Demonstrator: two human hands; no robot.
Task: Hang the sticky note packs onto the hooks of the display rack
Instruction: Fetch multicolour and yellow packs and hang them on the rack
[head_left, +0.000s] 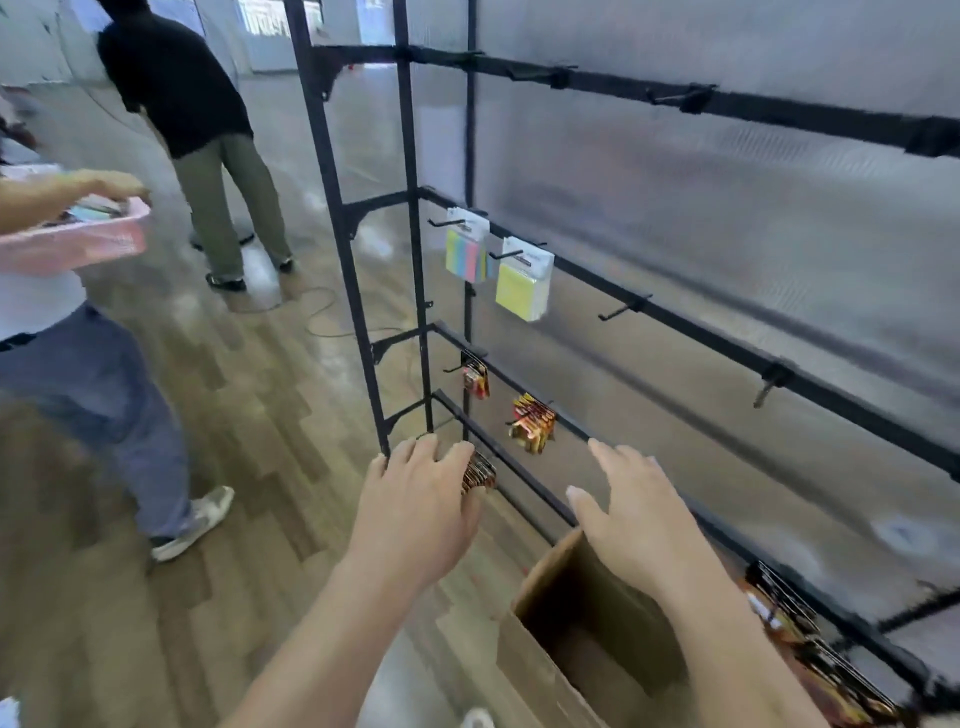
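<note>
Sticky note packs (96, 210) in the pink basket (78, 248) lie well up-left of both spread, empty hands, the left hand (415, 514) nearer than the right hand (634, 514).

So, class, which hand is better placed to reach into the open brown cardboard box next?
Right, probably. The right hand hovers open above the cardboard box, while the left hand is at a low rail of the black metal rack.

Matt black metal rack (410, 260), glossy wood-plank floor (249, 395), plain brown cardboard box (545, 670), pink plastic basket (78, 249), paper sticky note packs (522, 291).
</note>
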